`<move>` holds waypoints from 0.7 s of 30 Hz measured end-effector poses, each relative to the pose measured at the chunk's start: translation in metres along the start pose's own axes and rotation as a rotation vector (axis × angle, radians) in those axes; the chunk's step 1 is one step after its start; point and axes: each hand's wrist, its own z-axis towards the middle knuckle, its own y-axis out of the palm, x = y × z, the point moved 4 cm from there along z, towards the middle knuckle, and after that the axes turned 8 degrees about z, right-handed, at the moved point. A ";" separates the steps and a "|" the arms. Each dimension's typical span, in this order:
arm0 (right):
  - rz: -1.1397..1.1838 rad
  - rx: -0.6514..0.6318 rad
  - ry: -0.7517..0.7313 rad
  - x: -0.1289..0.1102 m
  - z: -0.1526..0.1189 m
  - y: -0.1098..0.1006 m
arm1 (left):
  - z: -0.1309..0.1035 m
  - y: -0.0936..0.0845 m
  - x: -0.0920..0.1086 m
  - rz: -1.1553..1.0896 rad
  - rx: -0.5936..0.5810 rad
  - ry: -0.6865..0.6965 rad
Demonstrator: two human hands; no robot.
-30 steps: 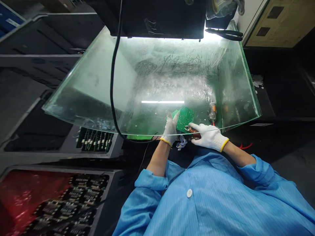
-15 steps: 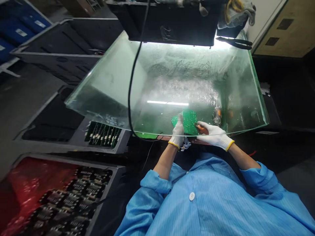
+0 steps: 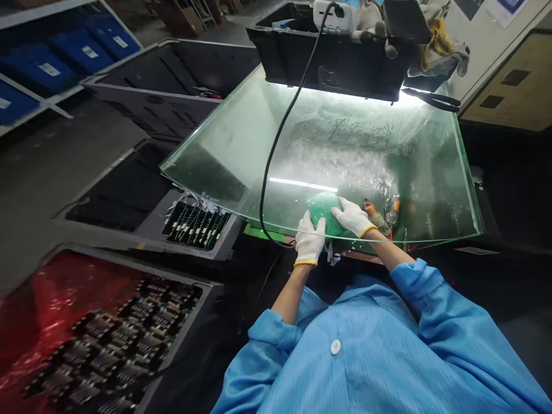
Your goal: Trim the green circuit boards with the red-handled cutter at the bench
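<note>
Far left of the left fingers, a red plastic sheet (image 3: pixel 38 328) is cut off by the frame edge; beside it, dark circuit boards (image 3: pixel 118 345) overlap in a bin, their markings illegible, the lowest cropped. Nearer the left fingers, upright boards (image 3: pixel 196 225) stand in a tight row, faces mostly hidden. A black cable (image 3: pixel 261 204) hangs just left of the left fingers. The gloved left hand (image 3: pixel 309 241) has its thumb set apart from the fingers and closed on the near left edge of a green board (image 3: pixel 321 208); the grip beneath is concealed. The board lies between both sets of fingers, seen through hazy glass (image 3: pixel 215 164), its surface detail blurred. The gloved right hand (image 3: pixel 354 217) pinches the board's right edge between thumb and fingers; its underside contact is hidden. Just right of the right fingers, partly behind the wrist, lies an orange-handled tool (image 3: pixel 375 216); beyond it, a second tool (image 3: pixel 393 210), type indistinct.
</note>
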 end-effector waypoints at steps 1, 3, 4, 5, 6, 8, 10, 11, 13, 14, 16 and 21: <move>-0.018 -0.003 0.012 -0.003 0.005 0.004 | 0.002 -0.002 -0.003 0.162 -0.009 -0.025; -0.030 0.008 0.027 -0.003 0.010 0.012 | 0.004 -0.001 -0.007 0.358 -0.089 -0.069; -0.031 0.015 0.039 0.000 0.010 0.015 | 0.004 0.002 -0.009 0.400 -0.144 -0.083; -0.031 0.019 0.051 0.004 0.010 0.019 | 0.003 0.005 -0.010 0.420 -0.193 -0.095; -0.032 0.022 0.063 0.008 0.009 0.021 | 0.003 0.009 -0.011 0.423 -0.228 -0.108; -0.027 0.026 0.087 0.016 0.007 0.025 | 0.003 0.014 -0.013 0.408 -0.253 -0.142; -0.016 0.030 0.115 0.021 0.007 0.029 | 0.003 0.017 -0.015 0.386 -0.251 -0.170; -0.009 0.033 0.130 0.023 0.008 0.031 | 0.004 0.019 -0.016 0.376 -0.245 -0.175; 0.006 0.049 0.164 0.023 0.009 0.035 | 0.004 0.021 -0.017 0.343 -0.220 -0.171; 0.013 0.064 0.182 0.022 0.008 0.036 | 0.003 0.023 -0.018 0.313 -0.205 -0.172; 0.033 0.098 0.206 0.021 0.005 0.039 | 0.000 0.026 -0.021 0.235 -0.195 -0.196; 0.091 0.154 0.136 0.018 -0.018 0.034 | -0.007 0.033 -0.026 0.053 -0.231 -0.257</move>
